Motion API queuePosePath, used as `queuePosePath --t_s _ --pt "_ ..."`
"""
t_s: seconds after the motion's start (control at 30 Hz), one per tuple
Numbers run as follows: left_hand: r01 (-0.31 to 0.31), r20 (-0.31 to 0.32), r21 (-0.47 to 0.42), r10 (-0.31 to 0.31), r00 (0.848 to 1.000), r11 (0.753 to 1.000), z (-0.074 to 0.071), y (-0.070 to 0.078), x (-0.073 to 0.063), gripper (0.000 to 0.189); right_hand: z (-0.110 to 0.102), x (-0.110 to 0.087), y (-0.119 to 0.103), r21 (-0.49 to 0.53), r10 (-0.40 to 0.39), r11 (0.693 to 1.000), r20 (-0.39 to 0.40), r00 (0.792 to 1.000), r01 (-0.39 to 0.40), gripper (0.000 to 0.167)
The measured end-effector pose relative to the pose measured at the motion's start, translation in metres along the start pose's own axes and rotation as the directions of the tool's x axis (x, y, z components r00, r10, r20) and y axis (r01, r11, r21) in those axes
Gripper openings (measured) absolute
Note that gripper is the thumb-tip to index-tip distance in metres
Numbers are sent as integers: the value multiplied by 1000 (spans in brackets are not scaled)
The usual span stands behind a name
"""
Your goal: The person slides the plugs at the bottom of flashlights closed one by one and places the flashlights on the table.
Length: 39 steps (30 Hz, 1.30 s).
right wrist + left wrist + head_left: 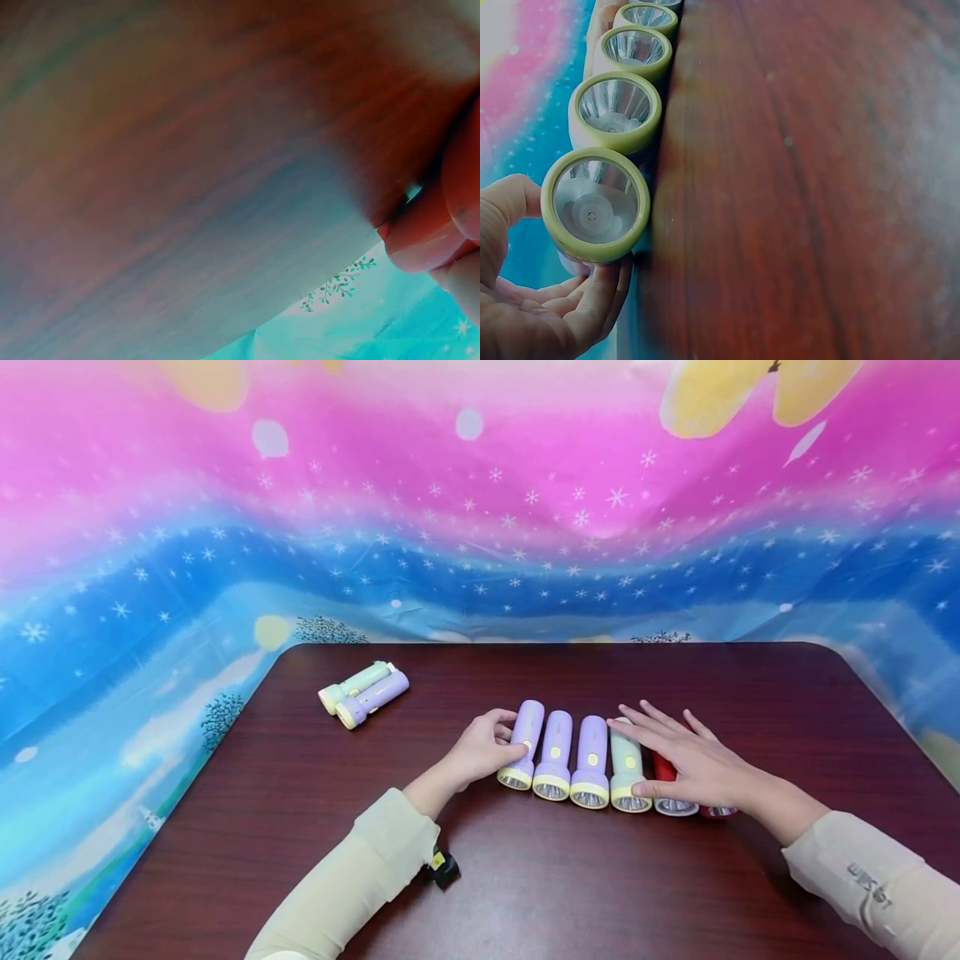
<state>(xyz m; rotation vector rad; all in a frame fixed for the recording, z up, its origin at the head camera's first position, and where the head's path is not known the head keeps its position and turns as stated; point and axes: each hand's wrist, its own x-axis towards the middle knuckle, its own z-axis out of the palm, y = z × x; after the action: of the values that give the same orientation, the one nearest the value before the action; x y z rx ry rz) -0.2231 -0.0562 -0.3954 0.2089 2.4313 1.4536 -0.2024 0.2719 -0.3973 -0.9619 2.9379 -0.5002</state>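
Flashlights lie side by side in a slanting row, lenses toward me, in the head view. My left hand (480, 747) holds the leftmost purple flashlight (529, 722), thumb on top and fingers at its left side. Its yellow-rimmed lens (592, 202) faces the left wrist camera. Beside it lie a second purple flashlight (557, 735), a third purple flashlight (591, 743) and a pale green flashlight (626, 747). Fingers spread, my right hand (701, 768) lies across the green flashlight and the row's right end, partly hiding a red flashlight (664, 768) and another red flashlight (718, 812).
At the back left of the dark wooden table (247, 810), another green flashlight (363, 681) and a purple flashlight (384, 691) lie against each other. A patterned pink and blue cloth (480, 552) hangs behind the table's far edge. A small black object (444, 868) shows at the left cuff.
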Motion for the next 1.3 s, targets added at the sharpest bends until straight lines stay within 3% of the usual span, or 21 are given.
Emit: queuePosePath --t_s 0.53,1.03,1.3 --pt "-37 -13 53 37 999 998 2 1 0 54 1 -1 1 -12 -4 1000 -3 1000 4 86" --pt "-27 -18 141 30 999 990 -4 -1 -2 51 1 0 1 -21 -8 1000 2 1000 8 86" --pt "-17 -18 94 19 1000 995 -6 -5 -3 50 -1 0 0 -16 -2 1000 5 1000 2 86"
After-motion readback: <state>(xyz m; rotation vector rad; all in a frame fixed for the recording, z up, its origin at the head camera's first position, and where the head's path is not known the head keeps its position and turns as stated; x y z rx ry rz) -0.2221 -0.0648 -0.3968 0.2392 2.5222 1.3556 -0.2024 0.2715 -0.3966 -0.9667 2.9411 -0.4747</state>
